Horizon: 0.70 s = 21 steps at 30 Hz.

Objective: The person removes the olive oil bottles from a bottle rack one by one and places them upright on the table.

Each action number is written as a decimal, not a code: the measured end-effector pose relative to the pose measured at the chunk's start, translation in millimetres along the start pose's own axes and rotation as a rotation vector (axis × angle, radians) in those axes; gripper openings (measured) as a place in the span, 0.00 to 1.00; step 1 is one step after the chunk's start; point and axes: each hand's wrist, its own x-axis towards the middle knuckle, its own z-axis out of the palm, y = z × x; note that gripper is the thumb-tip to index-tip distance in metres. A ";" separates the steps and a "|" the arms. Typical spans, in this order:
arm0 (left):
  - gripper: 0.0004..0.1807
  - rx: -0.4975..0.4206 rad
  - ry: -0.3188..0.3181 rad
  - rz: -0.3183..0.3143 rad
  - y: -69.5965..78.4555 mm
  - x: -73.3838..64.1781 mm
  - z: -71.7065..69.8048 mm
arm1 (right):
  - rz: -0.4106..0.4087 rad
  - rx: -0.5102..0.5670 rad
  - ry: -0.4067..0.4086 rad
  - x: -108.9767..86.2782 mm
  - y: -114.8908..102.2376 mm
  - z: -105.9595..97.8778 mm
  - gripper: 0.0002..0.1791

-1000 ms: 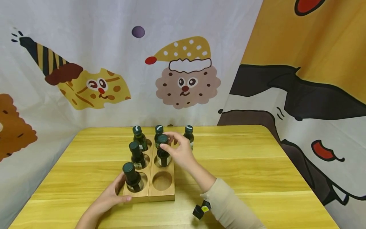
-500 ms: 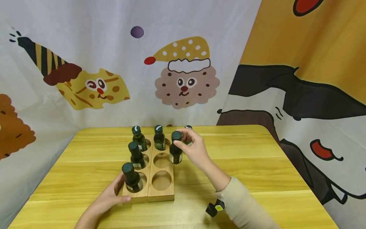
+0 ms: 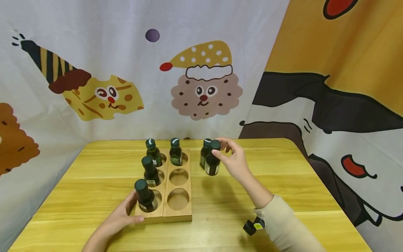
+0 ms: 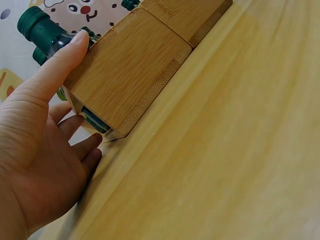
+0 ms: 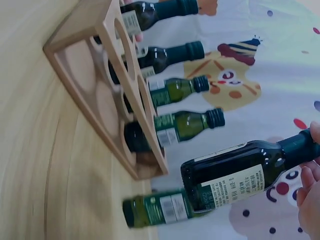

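My right hand [image 3: 234, 159] pinches a small dark glass bottle [image 5: 235, 175] by its dark green cap and neck. The bottle is raised over the table, to the right of a wooden bottle rack [image 3: 177, 215]. Behind it, partly covered in the head view, a green bottle [image 5: 172, 207] stands on the table. My left hand [image 3: 121, 213] grips the rack's near left corner, thumb [image 4: 75, 47] at the front edge and fingers around the side. Three bottles fill the rack's left column, the nearest bottle [image 3: 146, 199] beside my left hand. Another bottle [image 3: 175, 154] occupies the back right hole.
Two round holes in the rack's right column, the middle hole [image 3: 178, 177] and the front hole [image 3: 178, 198], hold no bottle. The yellow wooden table [image 3: 283, 182] ends at the back against a printed cartoon curtain [image 3: 126, 52].
My right hand has lifted the dark bottle out of the rack's middle right hole and carried it rightward to the bottle on the table. My left hand stays at the rack.
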 end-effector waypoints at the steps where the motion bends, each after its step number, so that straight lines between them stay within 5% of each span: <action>1: 0.55 0.002 0.000 -0.002 -0.3 -0.1 0.0 | -0.005 -0.007 0.006 0.3 1.7 -2.8 0.15; 21: 0.53 0.042 0.008 0.021 -2.8 1.7 -0.9 | -0.033 -0.103 0.104 21.7 26.4 -30.4 0.15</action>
